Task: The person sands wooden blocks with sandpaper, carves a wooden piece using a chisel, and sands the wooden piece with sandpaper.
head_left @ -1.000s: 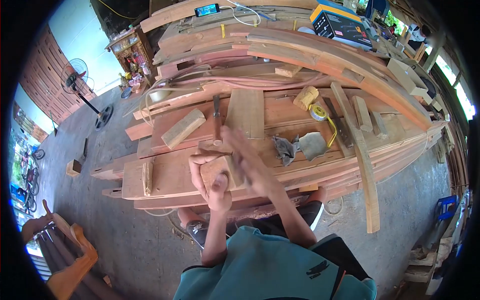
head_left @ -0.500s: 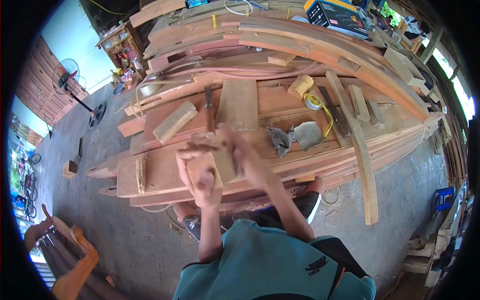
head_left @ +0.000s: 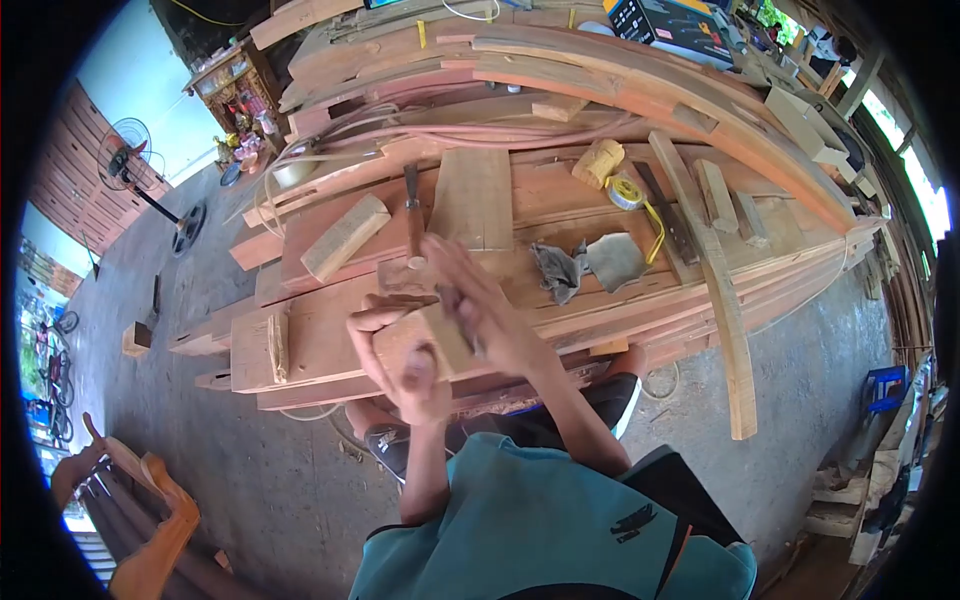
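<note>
A block [head_left: 405, 338] is held in two hands, above the near edge of the board stack.
The left hand [head_left: 410, 388] is curled around the block, with its thumb on the near face. The right hand [head_left: 488, 312] has its fingers nearly straight and lies along the block's right side; it is blurred, and I cannot tell if something is under the palm. On the board stack [head_left: 325, 345], room is left between the left hand and a splintered piece [head_left: 278, 348], and more room to the right, up to a long strip [head_left: 722, 310], whose end passes over the edge above the floor [head_left: 680, 455]. Just beyond the right fingertips is a chisel [head_left: 413, 215]; farther, a curved beam [head_left: 640, 92] closes the space.
</note>
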The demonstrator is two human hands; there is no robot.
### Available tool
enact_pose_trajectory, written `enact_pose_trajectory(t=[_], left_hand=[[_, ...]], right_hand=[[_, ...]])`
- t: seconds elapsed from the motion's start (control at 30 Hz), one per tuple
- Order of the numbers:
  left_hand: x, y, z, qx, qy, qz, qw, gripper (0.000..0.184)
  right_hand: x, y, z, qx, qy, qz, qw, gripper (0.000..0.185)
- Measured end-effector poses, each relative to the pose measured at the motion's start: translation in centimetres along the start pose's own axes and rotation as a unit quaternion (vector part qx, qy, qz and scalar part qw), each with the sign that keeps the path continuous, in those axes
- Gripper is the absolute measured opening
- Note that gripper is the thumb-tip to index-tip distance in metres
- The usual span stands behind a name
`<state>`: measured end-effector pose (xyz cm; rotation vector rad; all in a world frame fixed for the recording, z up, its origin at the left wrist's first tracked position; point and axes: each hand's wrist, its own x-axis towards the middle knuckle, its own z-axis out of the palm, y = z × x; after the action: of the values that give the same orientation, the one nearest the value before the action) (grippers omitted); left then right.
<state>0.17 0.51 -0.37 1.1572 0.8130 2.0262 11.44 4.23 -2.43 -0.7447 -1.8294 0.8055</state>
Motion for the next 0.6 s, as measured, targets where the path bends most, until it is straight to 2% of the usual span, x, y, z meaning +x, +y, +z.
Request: enact_pose_trajectory(t=[0.03,0.07,0.1,0.2,0.23,0.27,0.3,0.33,0.37,0.47,0.5,0.57,0.6], left_hand=[[0.1,0.1,-0.6,-0.03,0.018,-0.033,0.999,0.061],[0.3,0.2,-0.7,-0.029,0.018,-0.028,0.999,0.061],[0.5,0.2,-0.8,-0.027,0.016,-0.025,0.999,0.061],[0.3,-0.1,-0.4,-0.026,-0.001,-0.021,0.999,0.061],[-0.2,-0.1,-0.3,-0.016,-0.008,-0.007,1.0,0.062],[-0.3,0.0,-0.3,-0.006,-0.016,0.011,1.0,0.062],[-0.1,0.8,-0.1,0.045,0.012,-0.022,0.999,0.063],[0.3,0.7,-0.5,0.037,0.02,-0.024,0.999,0.061],[0.5,0.4,-1.2,0.028,0.03,-0.026,0.999,0.059],[0.9,-0.3,-1.4,-0.021,0.027,-0.008,0.999,0.049],[0.8,0.1,-0.7,-0.017,0.006,-0.003,1.0,0.047],[0.0,0.4,-0.7,-0.006,-0.036,-0.004,0.999,0.048],[-0.2,0.4,-0.9,-0.012,-0.012,-0.018,1.0,0.048]], right_hand=[[-1.2,4.2,0.5,-0.011,-0.005,0.084,0.996,0.054],[-1.9,6.2,0.6,-0.022,-0.009,0.17,0.985,0.054],[-1.9,6.1,0.5,-0.059,-0.033,0.161,0.985,0.06],[0.6,-2.8,0.6,-0.037,-0.013,-0.07,0.997,0.054],[1.1,-6.4,0.0,-0.02,-0.018,-0.078,0.997,0.05],[0.7,-4.8,0.1,-0.032,-0.013,-0.063,0.997,0.048],[0.2,-1.4,0.5,-0.044,-0.007,-0.052,0.998,0.047],[-0.3,1.9,0.7,-0.058,-0.003,-0.046,0.997,0.046],[-1.7,4.2,0.7,-0.063,-0.027,0.105,0.992,0.05],[-2.8,5.2,1.1,-0.189,-0.051,0.012,0.981,0.051],[-1.2,-0.8,0.7,-0.055,-0.039,0.076,0.995,0.052],[0.3,-5.6,0.0,-0.004,-0.03,-0.005,1.0,0.049],[0.9,-6.2,-0.2,0.021,-0.024,-0.05,0.998,0.049]])
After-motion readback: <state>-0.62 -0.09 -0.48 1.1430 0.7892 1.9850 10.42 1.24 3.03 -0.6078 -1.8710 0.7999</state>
